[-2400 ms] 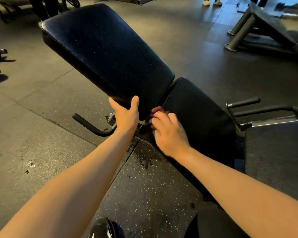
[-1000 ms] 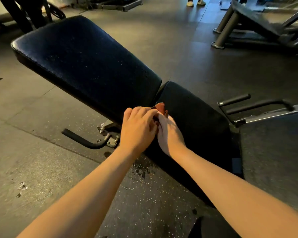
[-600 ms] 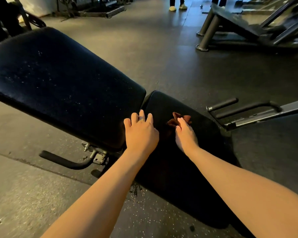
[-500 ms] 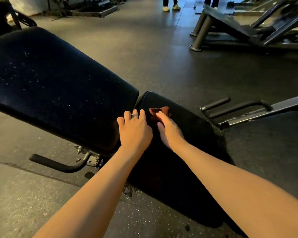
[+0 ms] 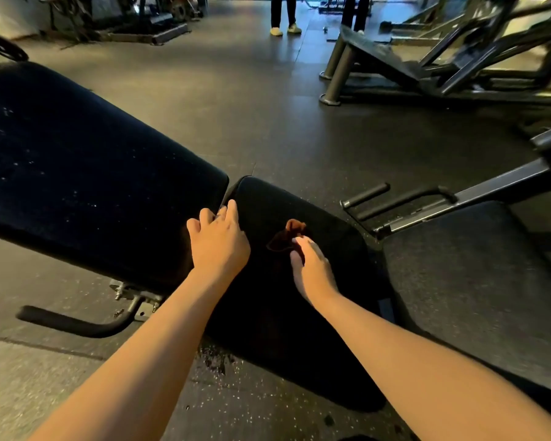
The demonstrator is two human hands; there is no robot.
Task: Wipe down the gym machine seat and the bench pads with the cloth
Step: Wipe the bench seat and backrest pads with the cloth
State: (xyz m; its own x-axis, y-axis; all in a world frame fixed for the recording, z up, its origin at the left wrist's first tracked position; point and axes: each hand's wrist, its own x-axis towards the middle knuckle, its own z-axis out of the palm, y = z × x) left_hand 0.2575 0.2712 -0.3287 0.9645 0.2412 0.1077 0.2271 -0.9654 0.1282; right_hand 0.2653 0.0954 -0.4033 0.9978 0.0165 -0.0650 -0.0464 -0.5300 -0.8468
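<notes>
Bench back pad [image 5: 93,186] fills the left, speckled; left hand [image 5: 218,246] rests at its lower end, fingers loosely bent, gripping nothing. Across to the seat pad [image 5: 331,232]: brown cloth [image 5: 285,238] bunched on top, right hand [image 5: 312,268] pressing it down with fingers stretched out.

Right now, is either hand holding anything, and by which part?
Nothing is clearly gripped. The right hand presses the cloth, at its near end, onto the seat pad; the left hand rests on the back pad.
</notes>
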